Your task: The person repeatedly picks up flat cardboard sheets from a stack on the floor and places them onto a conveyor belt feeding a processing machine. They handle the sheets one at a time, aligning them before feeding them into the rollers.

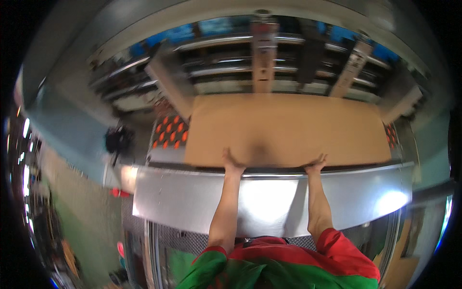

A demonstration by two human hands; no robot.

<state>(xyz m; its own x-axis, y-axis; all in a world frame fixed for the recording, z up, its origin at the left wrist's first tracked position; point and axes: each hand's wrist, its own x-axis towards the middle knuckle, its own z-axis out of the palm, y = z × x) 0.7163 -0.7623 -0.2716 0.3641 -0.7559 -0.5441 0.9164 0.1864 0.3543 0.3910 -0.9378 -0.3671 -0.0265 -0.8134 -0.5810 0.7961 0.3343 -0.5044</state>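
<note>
A wide brown cardboard sheet lies flat in front of me on the bed of a machine. Whether it is one sheet or a stack, I cannot tell. My left hand is at its near edge, left of the middle, with fingers stretched out over the cardboard. Farther right along the same edge, my right hand is placed much the same way, fingers apart. Both hands touch the edge; motion blur softens the fingers, and some of them are hidden. Both forearms reach across a shiny metal table.
Beyond the cardboard stand upright machine arms and metal rollers. Orange rollers show beside the sheet's left end. Metal guide plates flank it. A dark object hangs on the left. Green floor lies at the lower left.
</note>
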